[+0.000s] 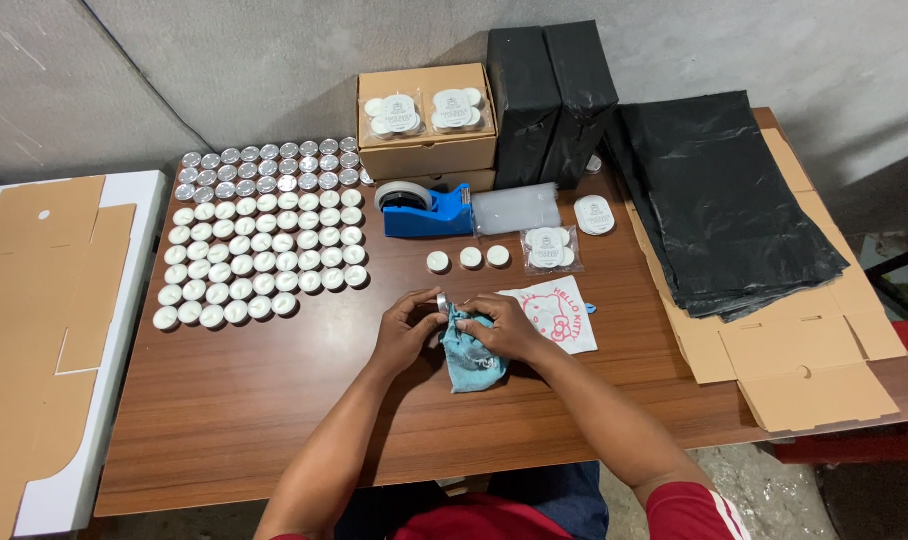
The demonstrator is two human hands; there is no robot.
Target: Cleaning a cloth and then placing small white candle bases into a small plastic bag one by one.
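While pinched, tealight (441, 301) between both hands' fingertips (429, 309).

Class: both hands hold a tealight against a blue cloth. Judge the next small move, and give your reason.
Probably turn the tealight in the left hand while the right hand rubs it with the blue cloth: both hands are pinching it there.

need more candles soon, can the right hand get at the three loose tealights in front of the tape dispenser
Probably yes: the right hand, now on the blue cloth, sits just below the three loose tealights, with only bare table between.
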